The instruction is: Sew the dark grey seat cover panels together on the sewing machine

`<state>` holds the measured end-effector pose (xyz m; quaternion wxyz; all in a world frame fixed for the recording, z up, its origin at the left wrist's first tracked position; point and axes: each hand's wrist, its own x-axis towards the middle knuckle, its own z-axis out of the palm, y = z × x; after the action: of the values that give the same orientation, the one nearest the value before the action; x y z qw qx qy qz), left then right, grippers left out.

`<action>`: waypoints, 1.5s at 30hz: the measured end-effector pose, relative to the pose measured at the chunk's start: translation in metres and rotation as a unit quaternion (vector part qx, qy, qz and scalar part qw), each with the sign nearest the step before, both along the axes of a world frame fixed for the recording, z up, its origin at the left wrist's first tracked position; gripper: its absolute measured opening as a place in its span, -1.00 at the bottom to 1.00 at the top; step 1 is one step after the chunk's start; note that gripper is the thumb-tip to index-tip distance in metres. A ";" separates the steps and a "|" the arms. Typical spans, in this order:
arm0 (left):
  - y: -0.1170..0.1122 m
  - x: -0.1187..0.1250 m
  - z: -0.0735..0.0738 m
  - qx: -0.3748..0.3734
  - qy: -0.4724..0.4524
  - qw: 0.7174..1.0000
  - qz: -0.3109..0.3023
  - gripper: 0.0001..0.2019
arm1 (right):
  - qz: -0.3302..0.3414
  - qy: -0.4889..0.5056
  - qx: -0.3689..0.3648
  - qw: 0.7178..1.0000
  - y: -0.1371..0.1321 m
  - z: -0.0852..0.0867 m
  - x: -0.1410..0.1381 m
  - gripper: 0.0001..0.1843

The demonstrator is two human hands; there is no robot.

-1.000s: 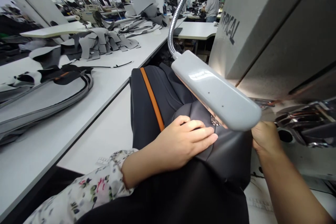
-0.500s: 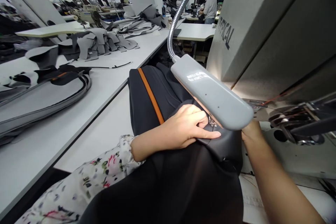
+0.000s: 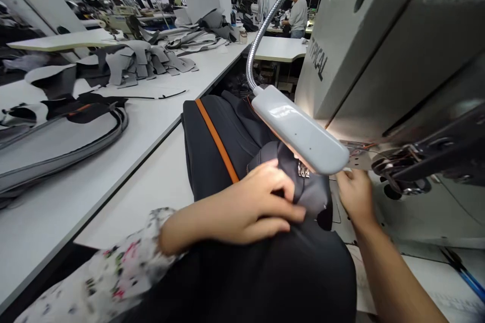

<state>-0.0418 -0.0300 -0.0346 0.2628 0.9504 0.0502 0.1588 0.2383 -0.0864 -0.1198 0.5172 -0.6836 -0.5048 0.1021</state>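
Observation:
A dark grey cover (image 3: 227,126) with an orange stripe (image 3: 215,139) lies across the sewing table in front of me. My left hand (image 3: 252,204) rests on a folded dark leather-like panel (image 3: 310,189), fingers curled and pinching its edge. My right hand (image 3: 354,194) sits at the panel's right side, just under the grey lamp head (image 3: 299,131); its fingers are mostly hidden by the lamp and the fabric. A metal presser foot (image 3: 302,169) shows between the two hands.
A large grey sewing machine (image 3: 379,55) fills the right side. The lamp's gooseneck (image 3: 265,20) arches up. A long white table (image 3: 125,131) at left carries grey cut pieces (image 3: 140,60) and dark trim strips (image 3: 76,136). A person (image 3: 297,12) stands far back.
My left hand has slid back towards me and curled from flat fingers into a pinch on the panel. The right hand has shifted left, and the view has tilted.

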 end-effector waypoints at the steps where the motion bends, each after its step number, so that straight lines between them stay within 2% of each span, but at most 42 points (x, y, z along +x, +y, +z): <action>1: -0.010 -0.009 0.003 -0.039 -0.003 0.998 -0.038 -0.75 | 0.005 0.012 -0.014 1.000 -0.025 0.005 -0.004 -0.59; 2: -0.021 -0.017 0.004 -0.067 -0.005 0.995 -0.067 -0.75 | 0.036 0.035 -0.048 0.998 -0.048 0.009 -0.010 -0.53; 3: -0.031 -0.026 0.003 -0.080 -0.004 0.994 -0.077 -0.72 | 0.120 0.118 -0.103 0.980 -0.069 0.014 -0.018 -0.48; 4: -0.040 -0.033 0.001 -0.074 -0.004 0.995 -0.064 -0.68 | 0.216 0.203 -0.194 0.935 -0.085 0.018 -0.027 -0.51; 5: -0.047 -0.040 -0.002 -0.049 -0.006 0.998 -0.035 -0.65 | 0.261 0.289 -0.257 0.884 -0.096 0.022 -0.039 -0.57; 6: -0.051 -0.046 -0.006 -0.008 -0.009 1.000 0.001 -0.63 | 0.299 0.380 -0.288 0.826 -0.102 0.025 -0.050 -0.55; 7: -0.051 -0.050 -0.010 0.043 -0.008 0.998 0.035 -0.59 | 0.320 0.458 -0.305 0.771 -0.103 0.028 -0.062 -0.46; 8: -0.049 -0.053 -0.013 0.094 -0.001 0.993 0.067 -0.54 | 0.329 0.514 -0.302 0.732 -0.101 0.030 -0.073 -0.35; 9: -0.043 -0.053 -0.017 0.140 0.013 0.986 0.094 -0.48 | 0.336 0.542 -0.291 0.714 -0.098 0.030 -0.083 -0.25; 10: -0.035 -0.051 -0.020 0.173 0.030 0.978 0.111 -0.42 | 0.341 0.541 -0.281 0.716 -0.094 0.031 -0.091 -0.18; 11: -0.026 -0.047 -0.022 0.193 0.045 0.973 0.116 -0.37 | 0.343 0.520 -0.275 0.732 -0.093 0.030 -0.098 -0.16; 13: -0.008 -0.034 -0.026 0.204 0.052 0.974 0.087 -0.34 | 0.342 0.457 -0.276 0.773 -0.096 0.029 -0.105 -0.23; 16: 0.010 -0.008 -0.034 0.209 -0.011 0.978 0.003 -0.61 | 0.314 0.410 -0.292 0.805 -0.116 0.031 -0.101 -0.46; 17: 0.012 -0.001 -0.037 0.213 -0.041 0.976 -0.010 -0.71 | 0.308 0.370 -0.283 0.829 -0.123 0.032 -0.096 -0.55; 18: 0.013 0.005 -0.041 0.216 -0.071 0.974 -0.012 -0.79 | 0.300 0.302 -0.256 0.868 -0.129 0.034 -0.090 -0.66; 20: 0.010 0.012 -0.047 0.214 -0.123 0.969 0.002 -0.83 | 0.253 0.099 -0.154 0.950 -0.132 0.037 -0.077 -0.81; 21: 0.008 0.014 -0.050 0.208 -0.141 0.968 0.012 -0.83 | 0.207 -0.018 -0.082 0.975 -0.129 0.038 -0.070 -0.83; 22: 0.005 0.014 -0.052 0.201 -0.153 0.967 0.019 -0.82 | 0.151 -0.124 -0.014 0.981 -0.124 0.038 -0.064 -0.82; 24: 0.002 0.013 -0.054 0.185 -0.167 0.968 0.024 -0.80 | 0.063 -0.275 0.063 0.957 -0.107 0.035 -0.055 -0.68; 25: 0.001 0.012 -0.055 0.177 -0.172 0.969 0.023 -0.79 | 0.057 -0.329 0.072 0.940 -0.097 0.033 -0.051 -0.62; 27: 0.001 0.011 -0.056 0.163 -0.185 0.969 0.018 -0.78 | 0.106 -0.390 0.066 0.912 -0.080 0.029 -0.044 -0.58; 29: 0.002 0.011 -0.056 0.157 -0.193 0.968 0.013 -0.77 | 0.165 -0.400 0.063 0.899 -0.070 0.027 -0.038 -0.53; 31: 0.004 0.010 -0.057 0.158 -0.193 0.968 0.008 -0.77 | 0.182 -0.399 0.074 0.896 -0.068 0.026 -0.032 -0.51; 37: 0.007 0.011 -0.056 0.141 -0.175 0.974 0.020 -0.71 | 0.183 -0.395 0.081 0.897 -0.066 0.029 -0.024 -0.54; 41: 0.010 0.015 -0.054 0.147 -0.169 0.974 0.025 -0.70 | 0.172 -0.402 0.077 0.896 -0.055 0.030 -0.019 -0.57; 45: 0.014 0.019 -0.052 0.155 -0.123 0.979 0.041 -0.67 | 0.169 -0.388 0.088 0.902 -0.043 0.029 -0.013 -0.58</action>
<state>-0.0224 -0.0164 -0.0865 0.1094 0.9500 0.0317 0.2907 0.2253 -0.1290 -0.0903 0.3131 -0.5251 -0.7805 -0.1306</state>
